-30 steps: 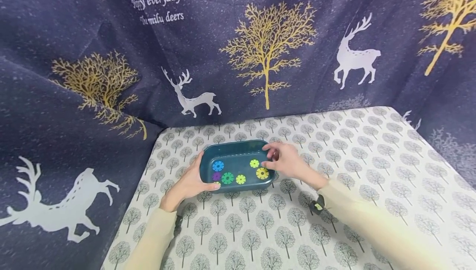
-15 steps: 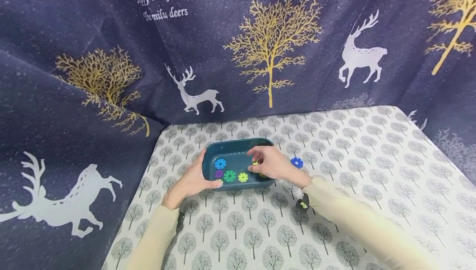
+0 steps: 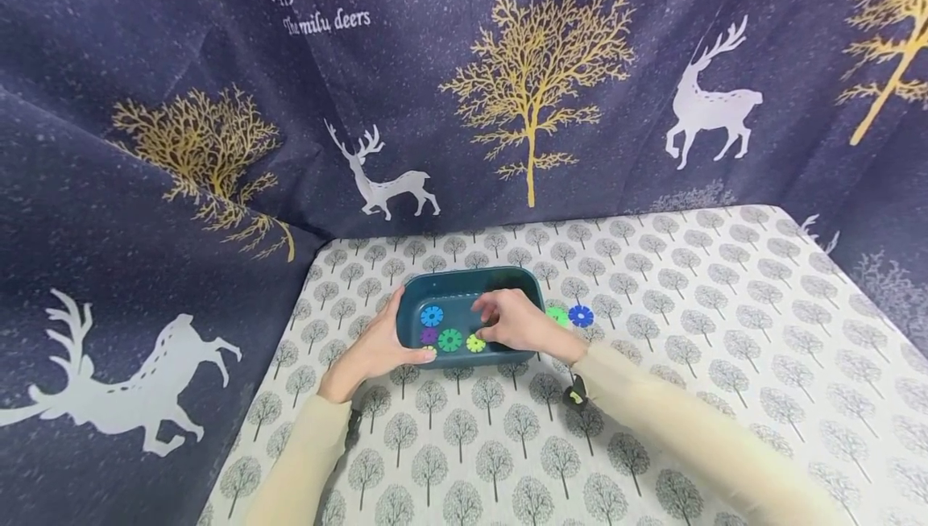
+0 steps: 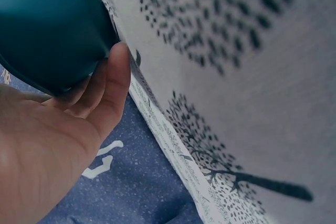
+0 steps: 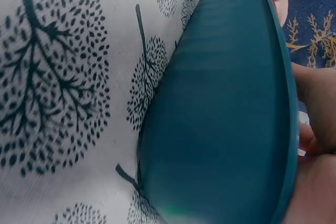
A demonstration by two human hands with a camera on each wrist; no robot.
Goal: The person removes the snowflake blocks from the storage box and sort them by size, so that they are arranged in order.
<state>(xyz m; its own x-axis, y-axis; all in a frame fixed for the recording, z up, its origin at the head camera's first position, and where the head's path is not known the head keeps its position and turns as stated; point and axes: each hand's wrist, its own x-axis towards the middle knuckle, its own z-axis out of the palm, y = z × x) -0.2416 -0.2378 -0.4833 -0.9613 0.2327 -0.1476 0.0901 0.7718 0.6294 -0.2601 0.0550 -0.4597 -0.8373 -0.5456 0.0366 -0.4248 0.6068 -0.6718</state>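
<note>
My left hand [image 3: 377,342] grips the left end of a dark teal plastic tub [image 3: 464,276], thumb over the near rim and fingers along the outer wall. The left wrist view shows those fingers against the tub's corner. Inside lie notched plastic snowflake discs: a blue disc [image 3: 432,316], a purple disc [image 3: 428,336], a green disc [image 3: 449,340] and a yellow-green disc [image 3: 475,342]. Another yellow-green disc sits partly under my left thumb. My right hand [image 3: 513,320] reaches in over the right part, fingers bent, thumb tip beside the yellow-green disc. Its palm side is hidden.
Right of the tub, on the tree-print tablecloth [image 3: 464,429], a light green disc [image 3: 557,315] lies beside a dark blue disc [image 3: 581,316]. A dark blue curtain [image 3: 406,107] with deer and trees hangs behind and along the sides.
My right hand has moved left and deeper over the tub, covering the yellow discs at its right end. The discs on the cloth have come into sight behind my wrist. My left hand keeps its grip.
</note>
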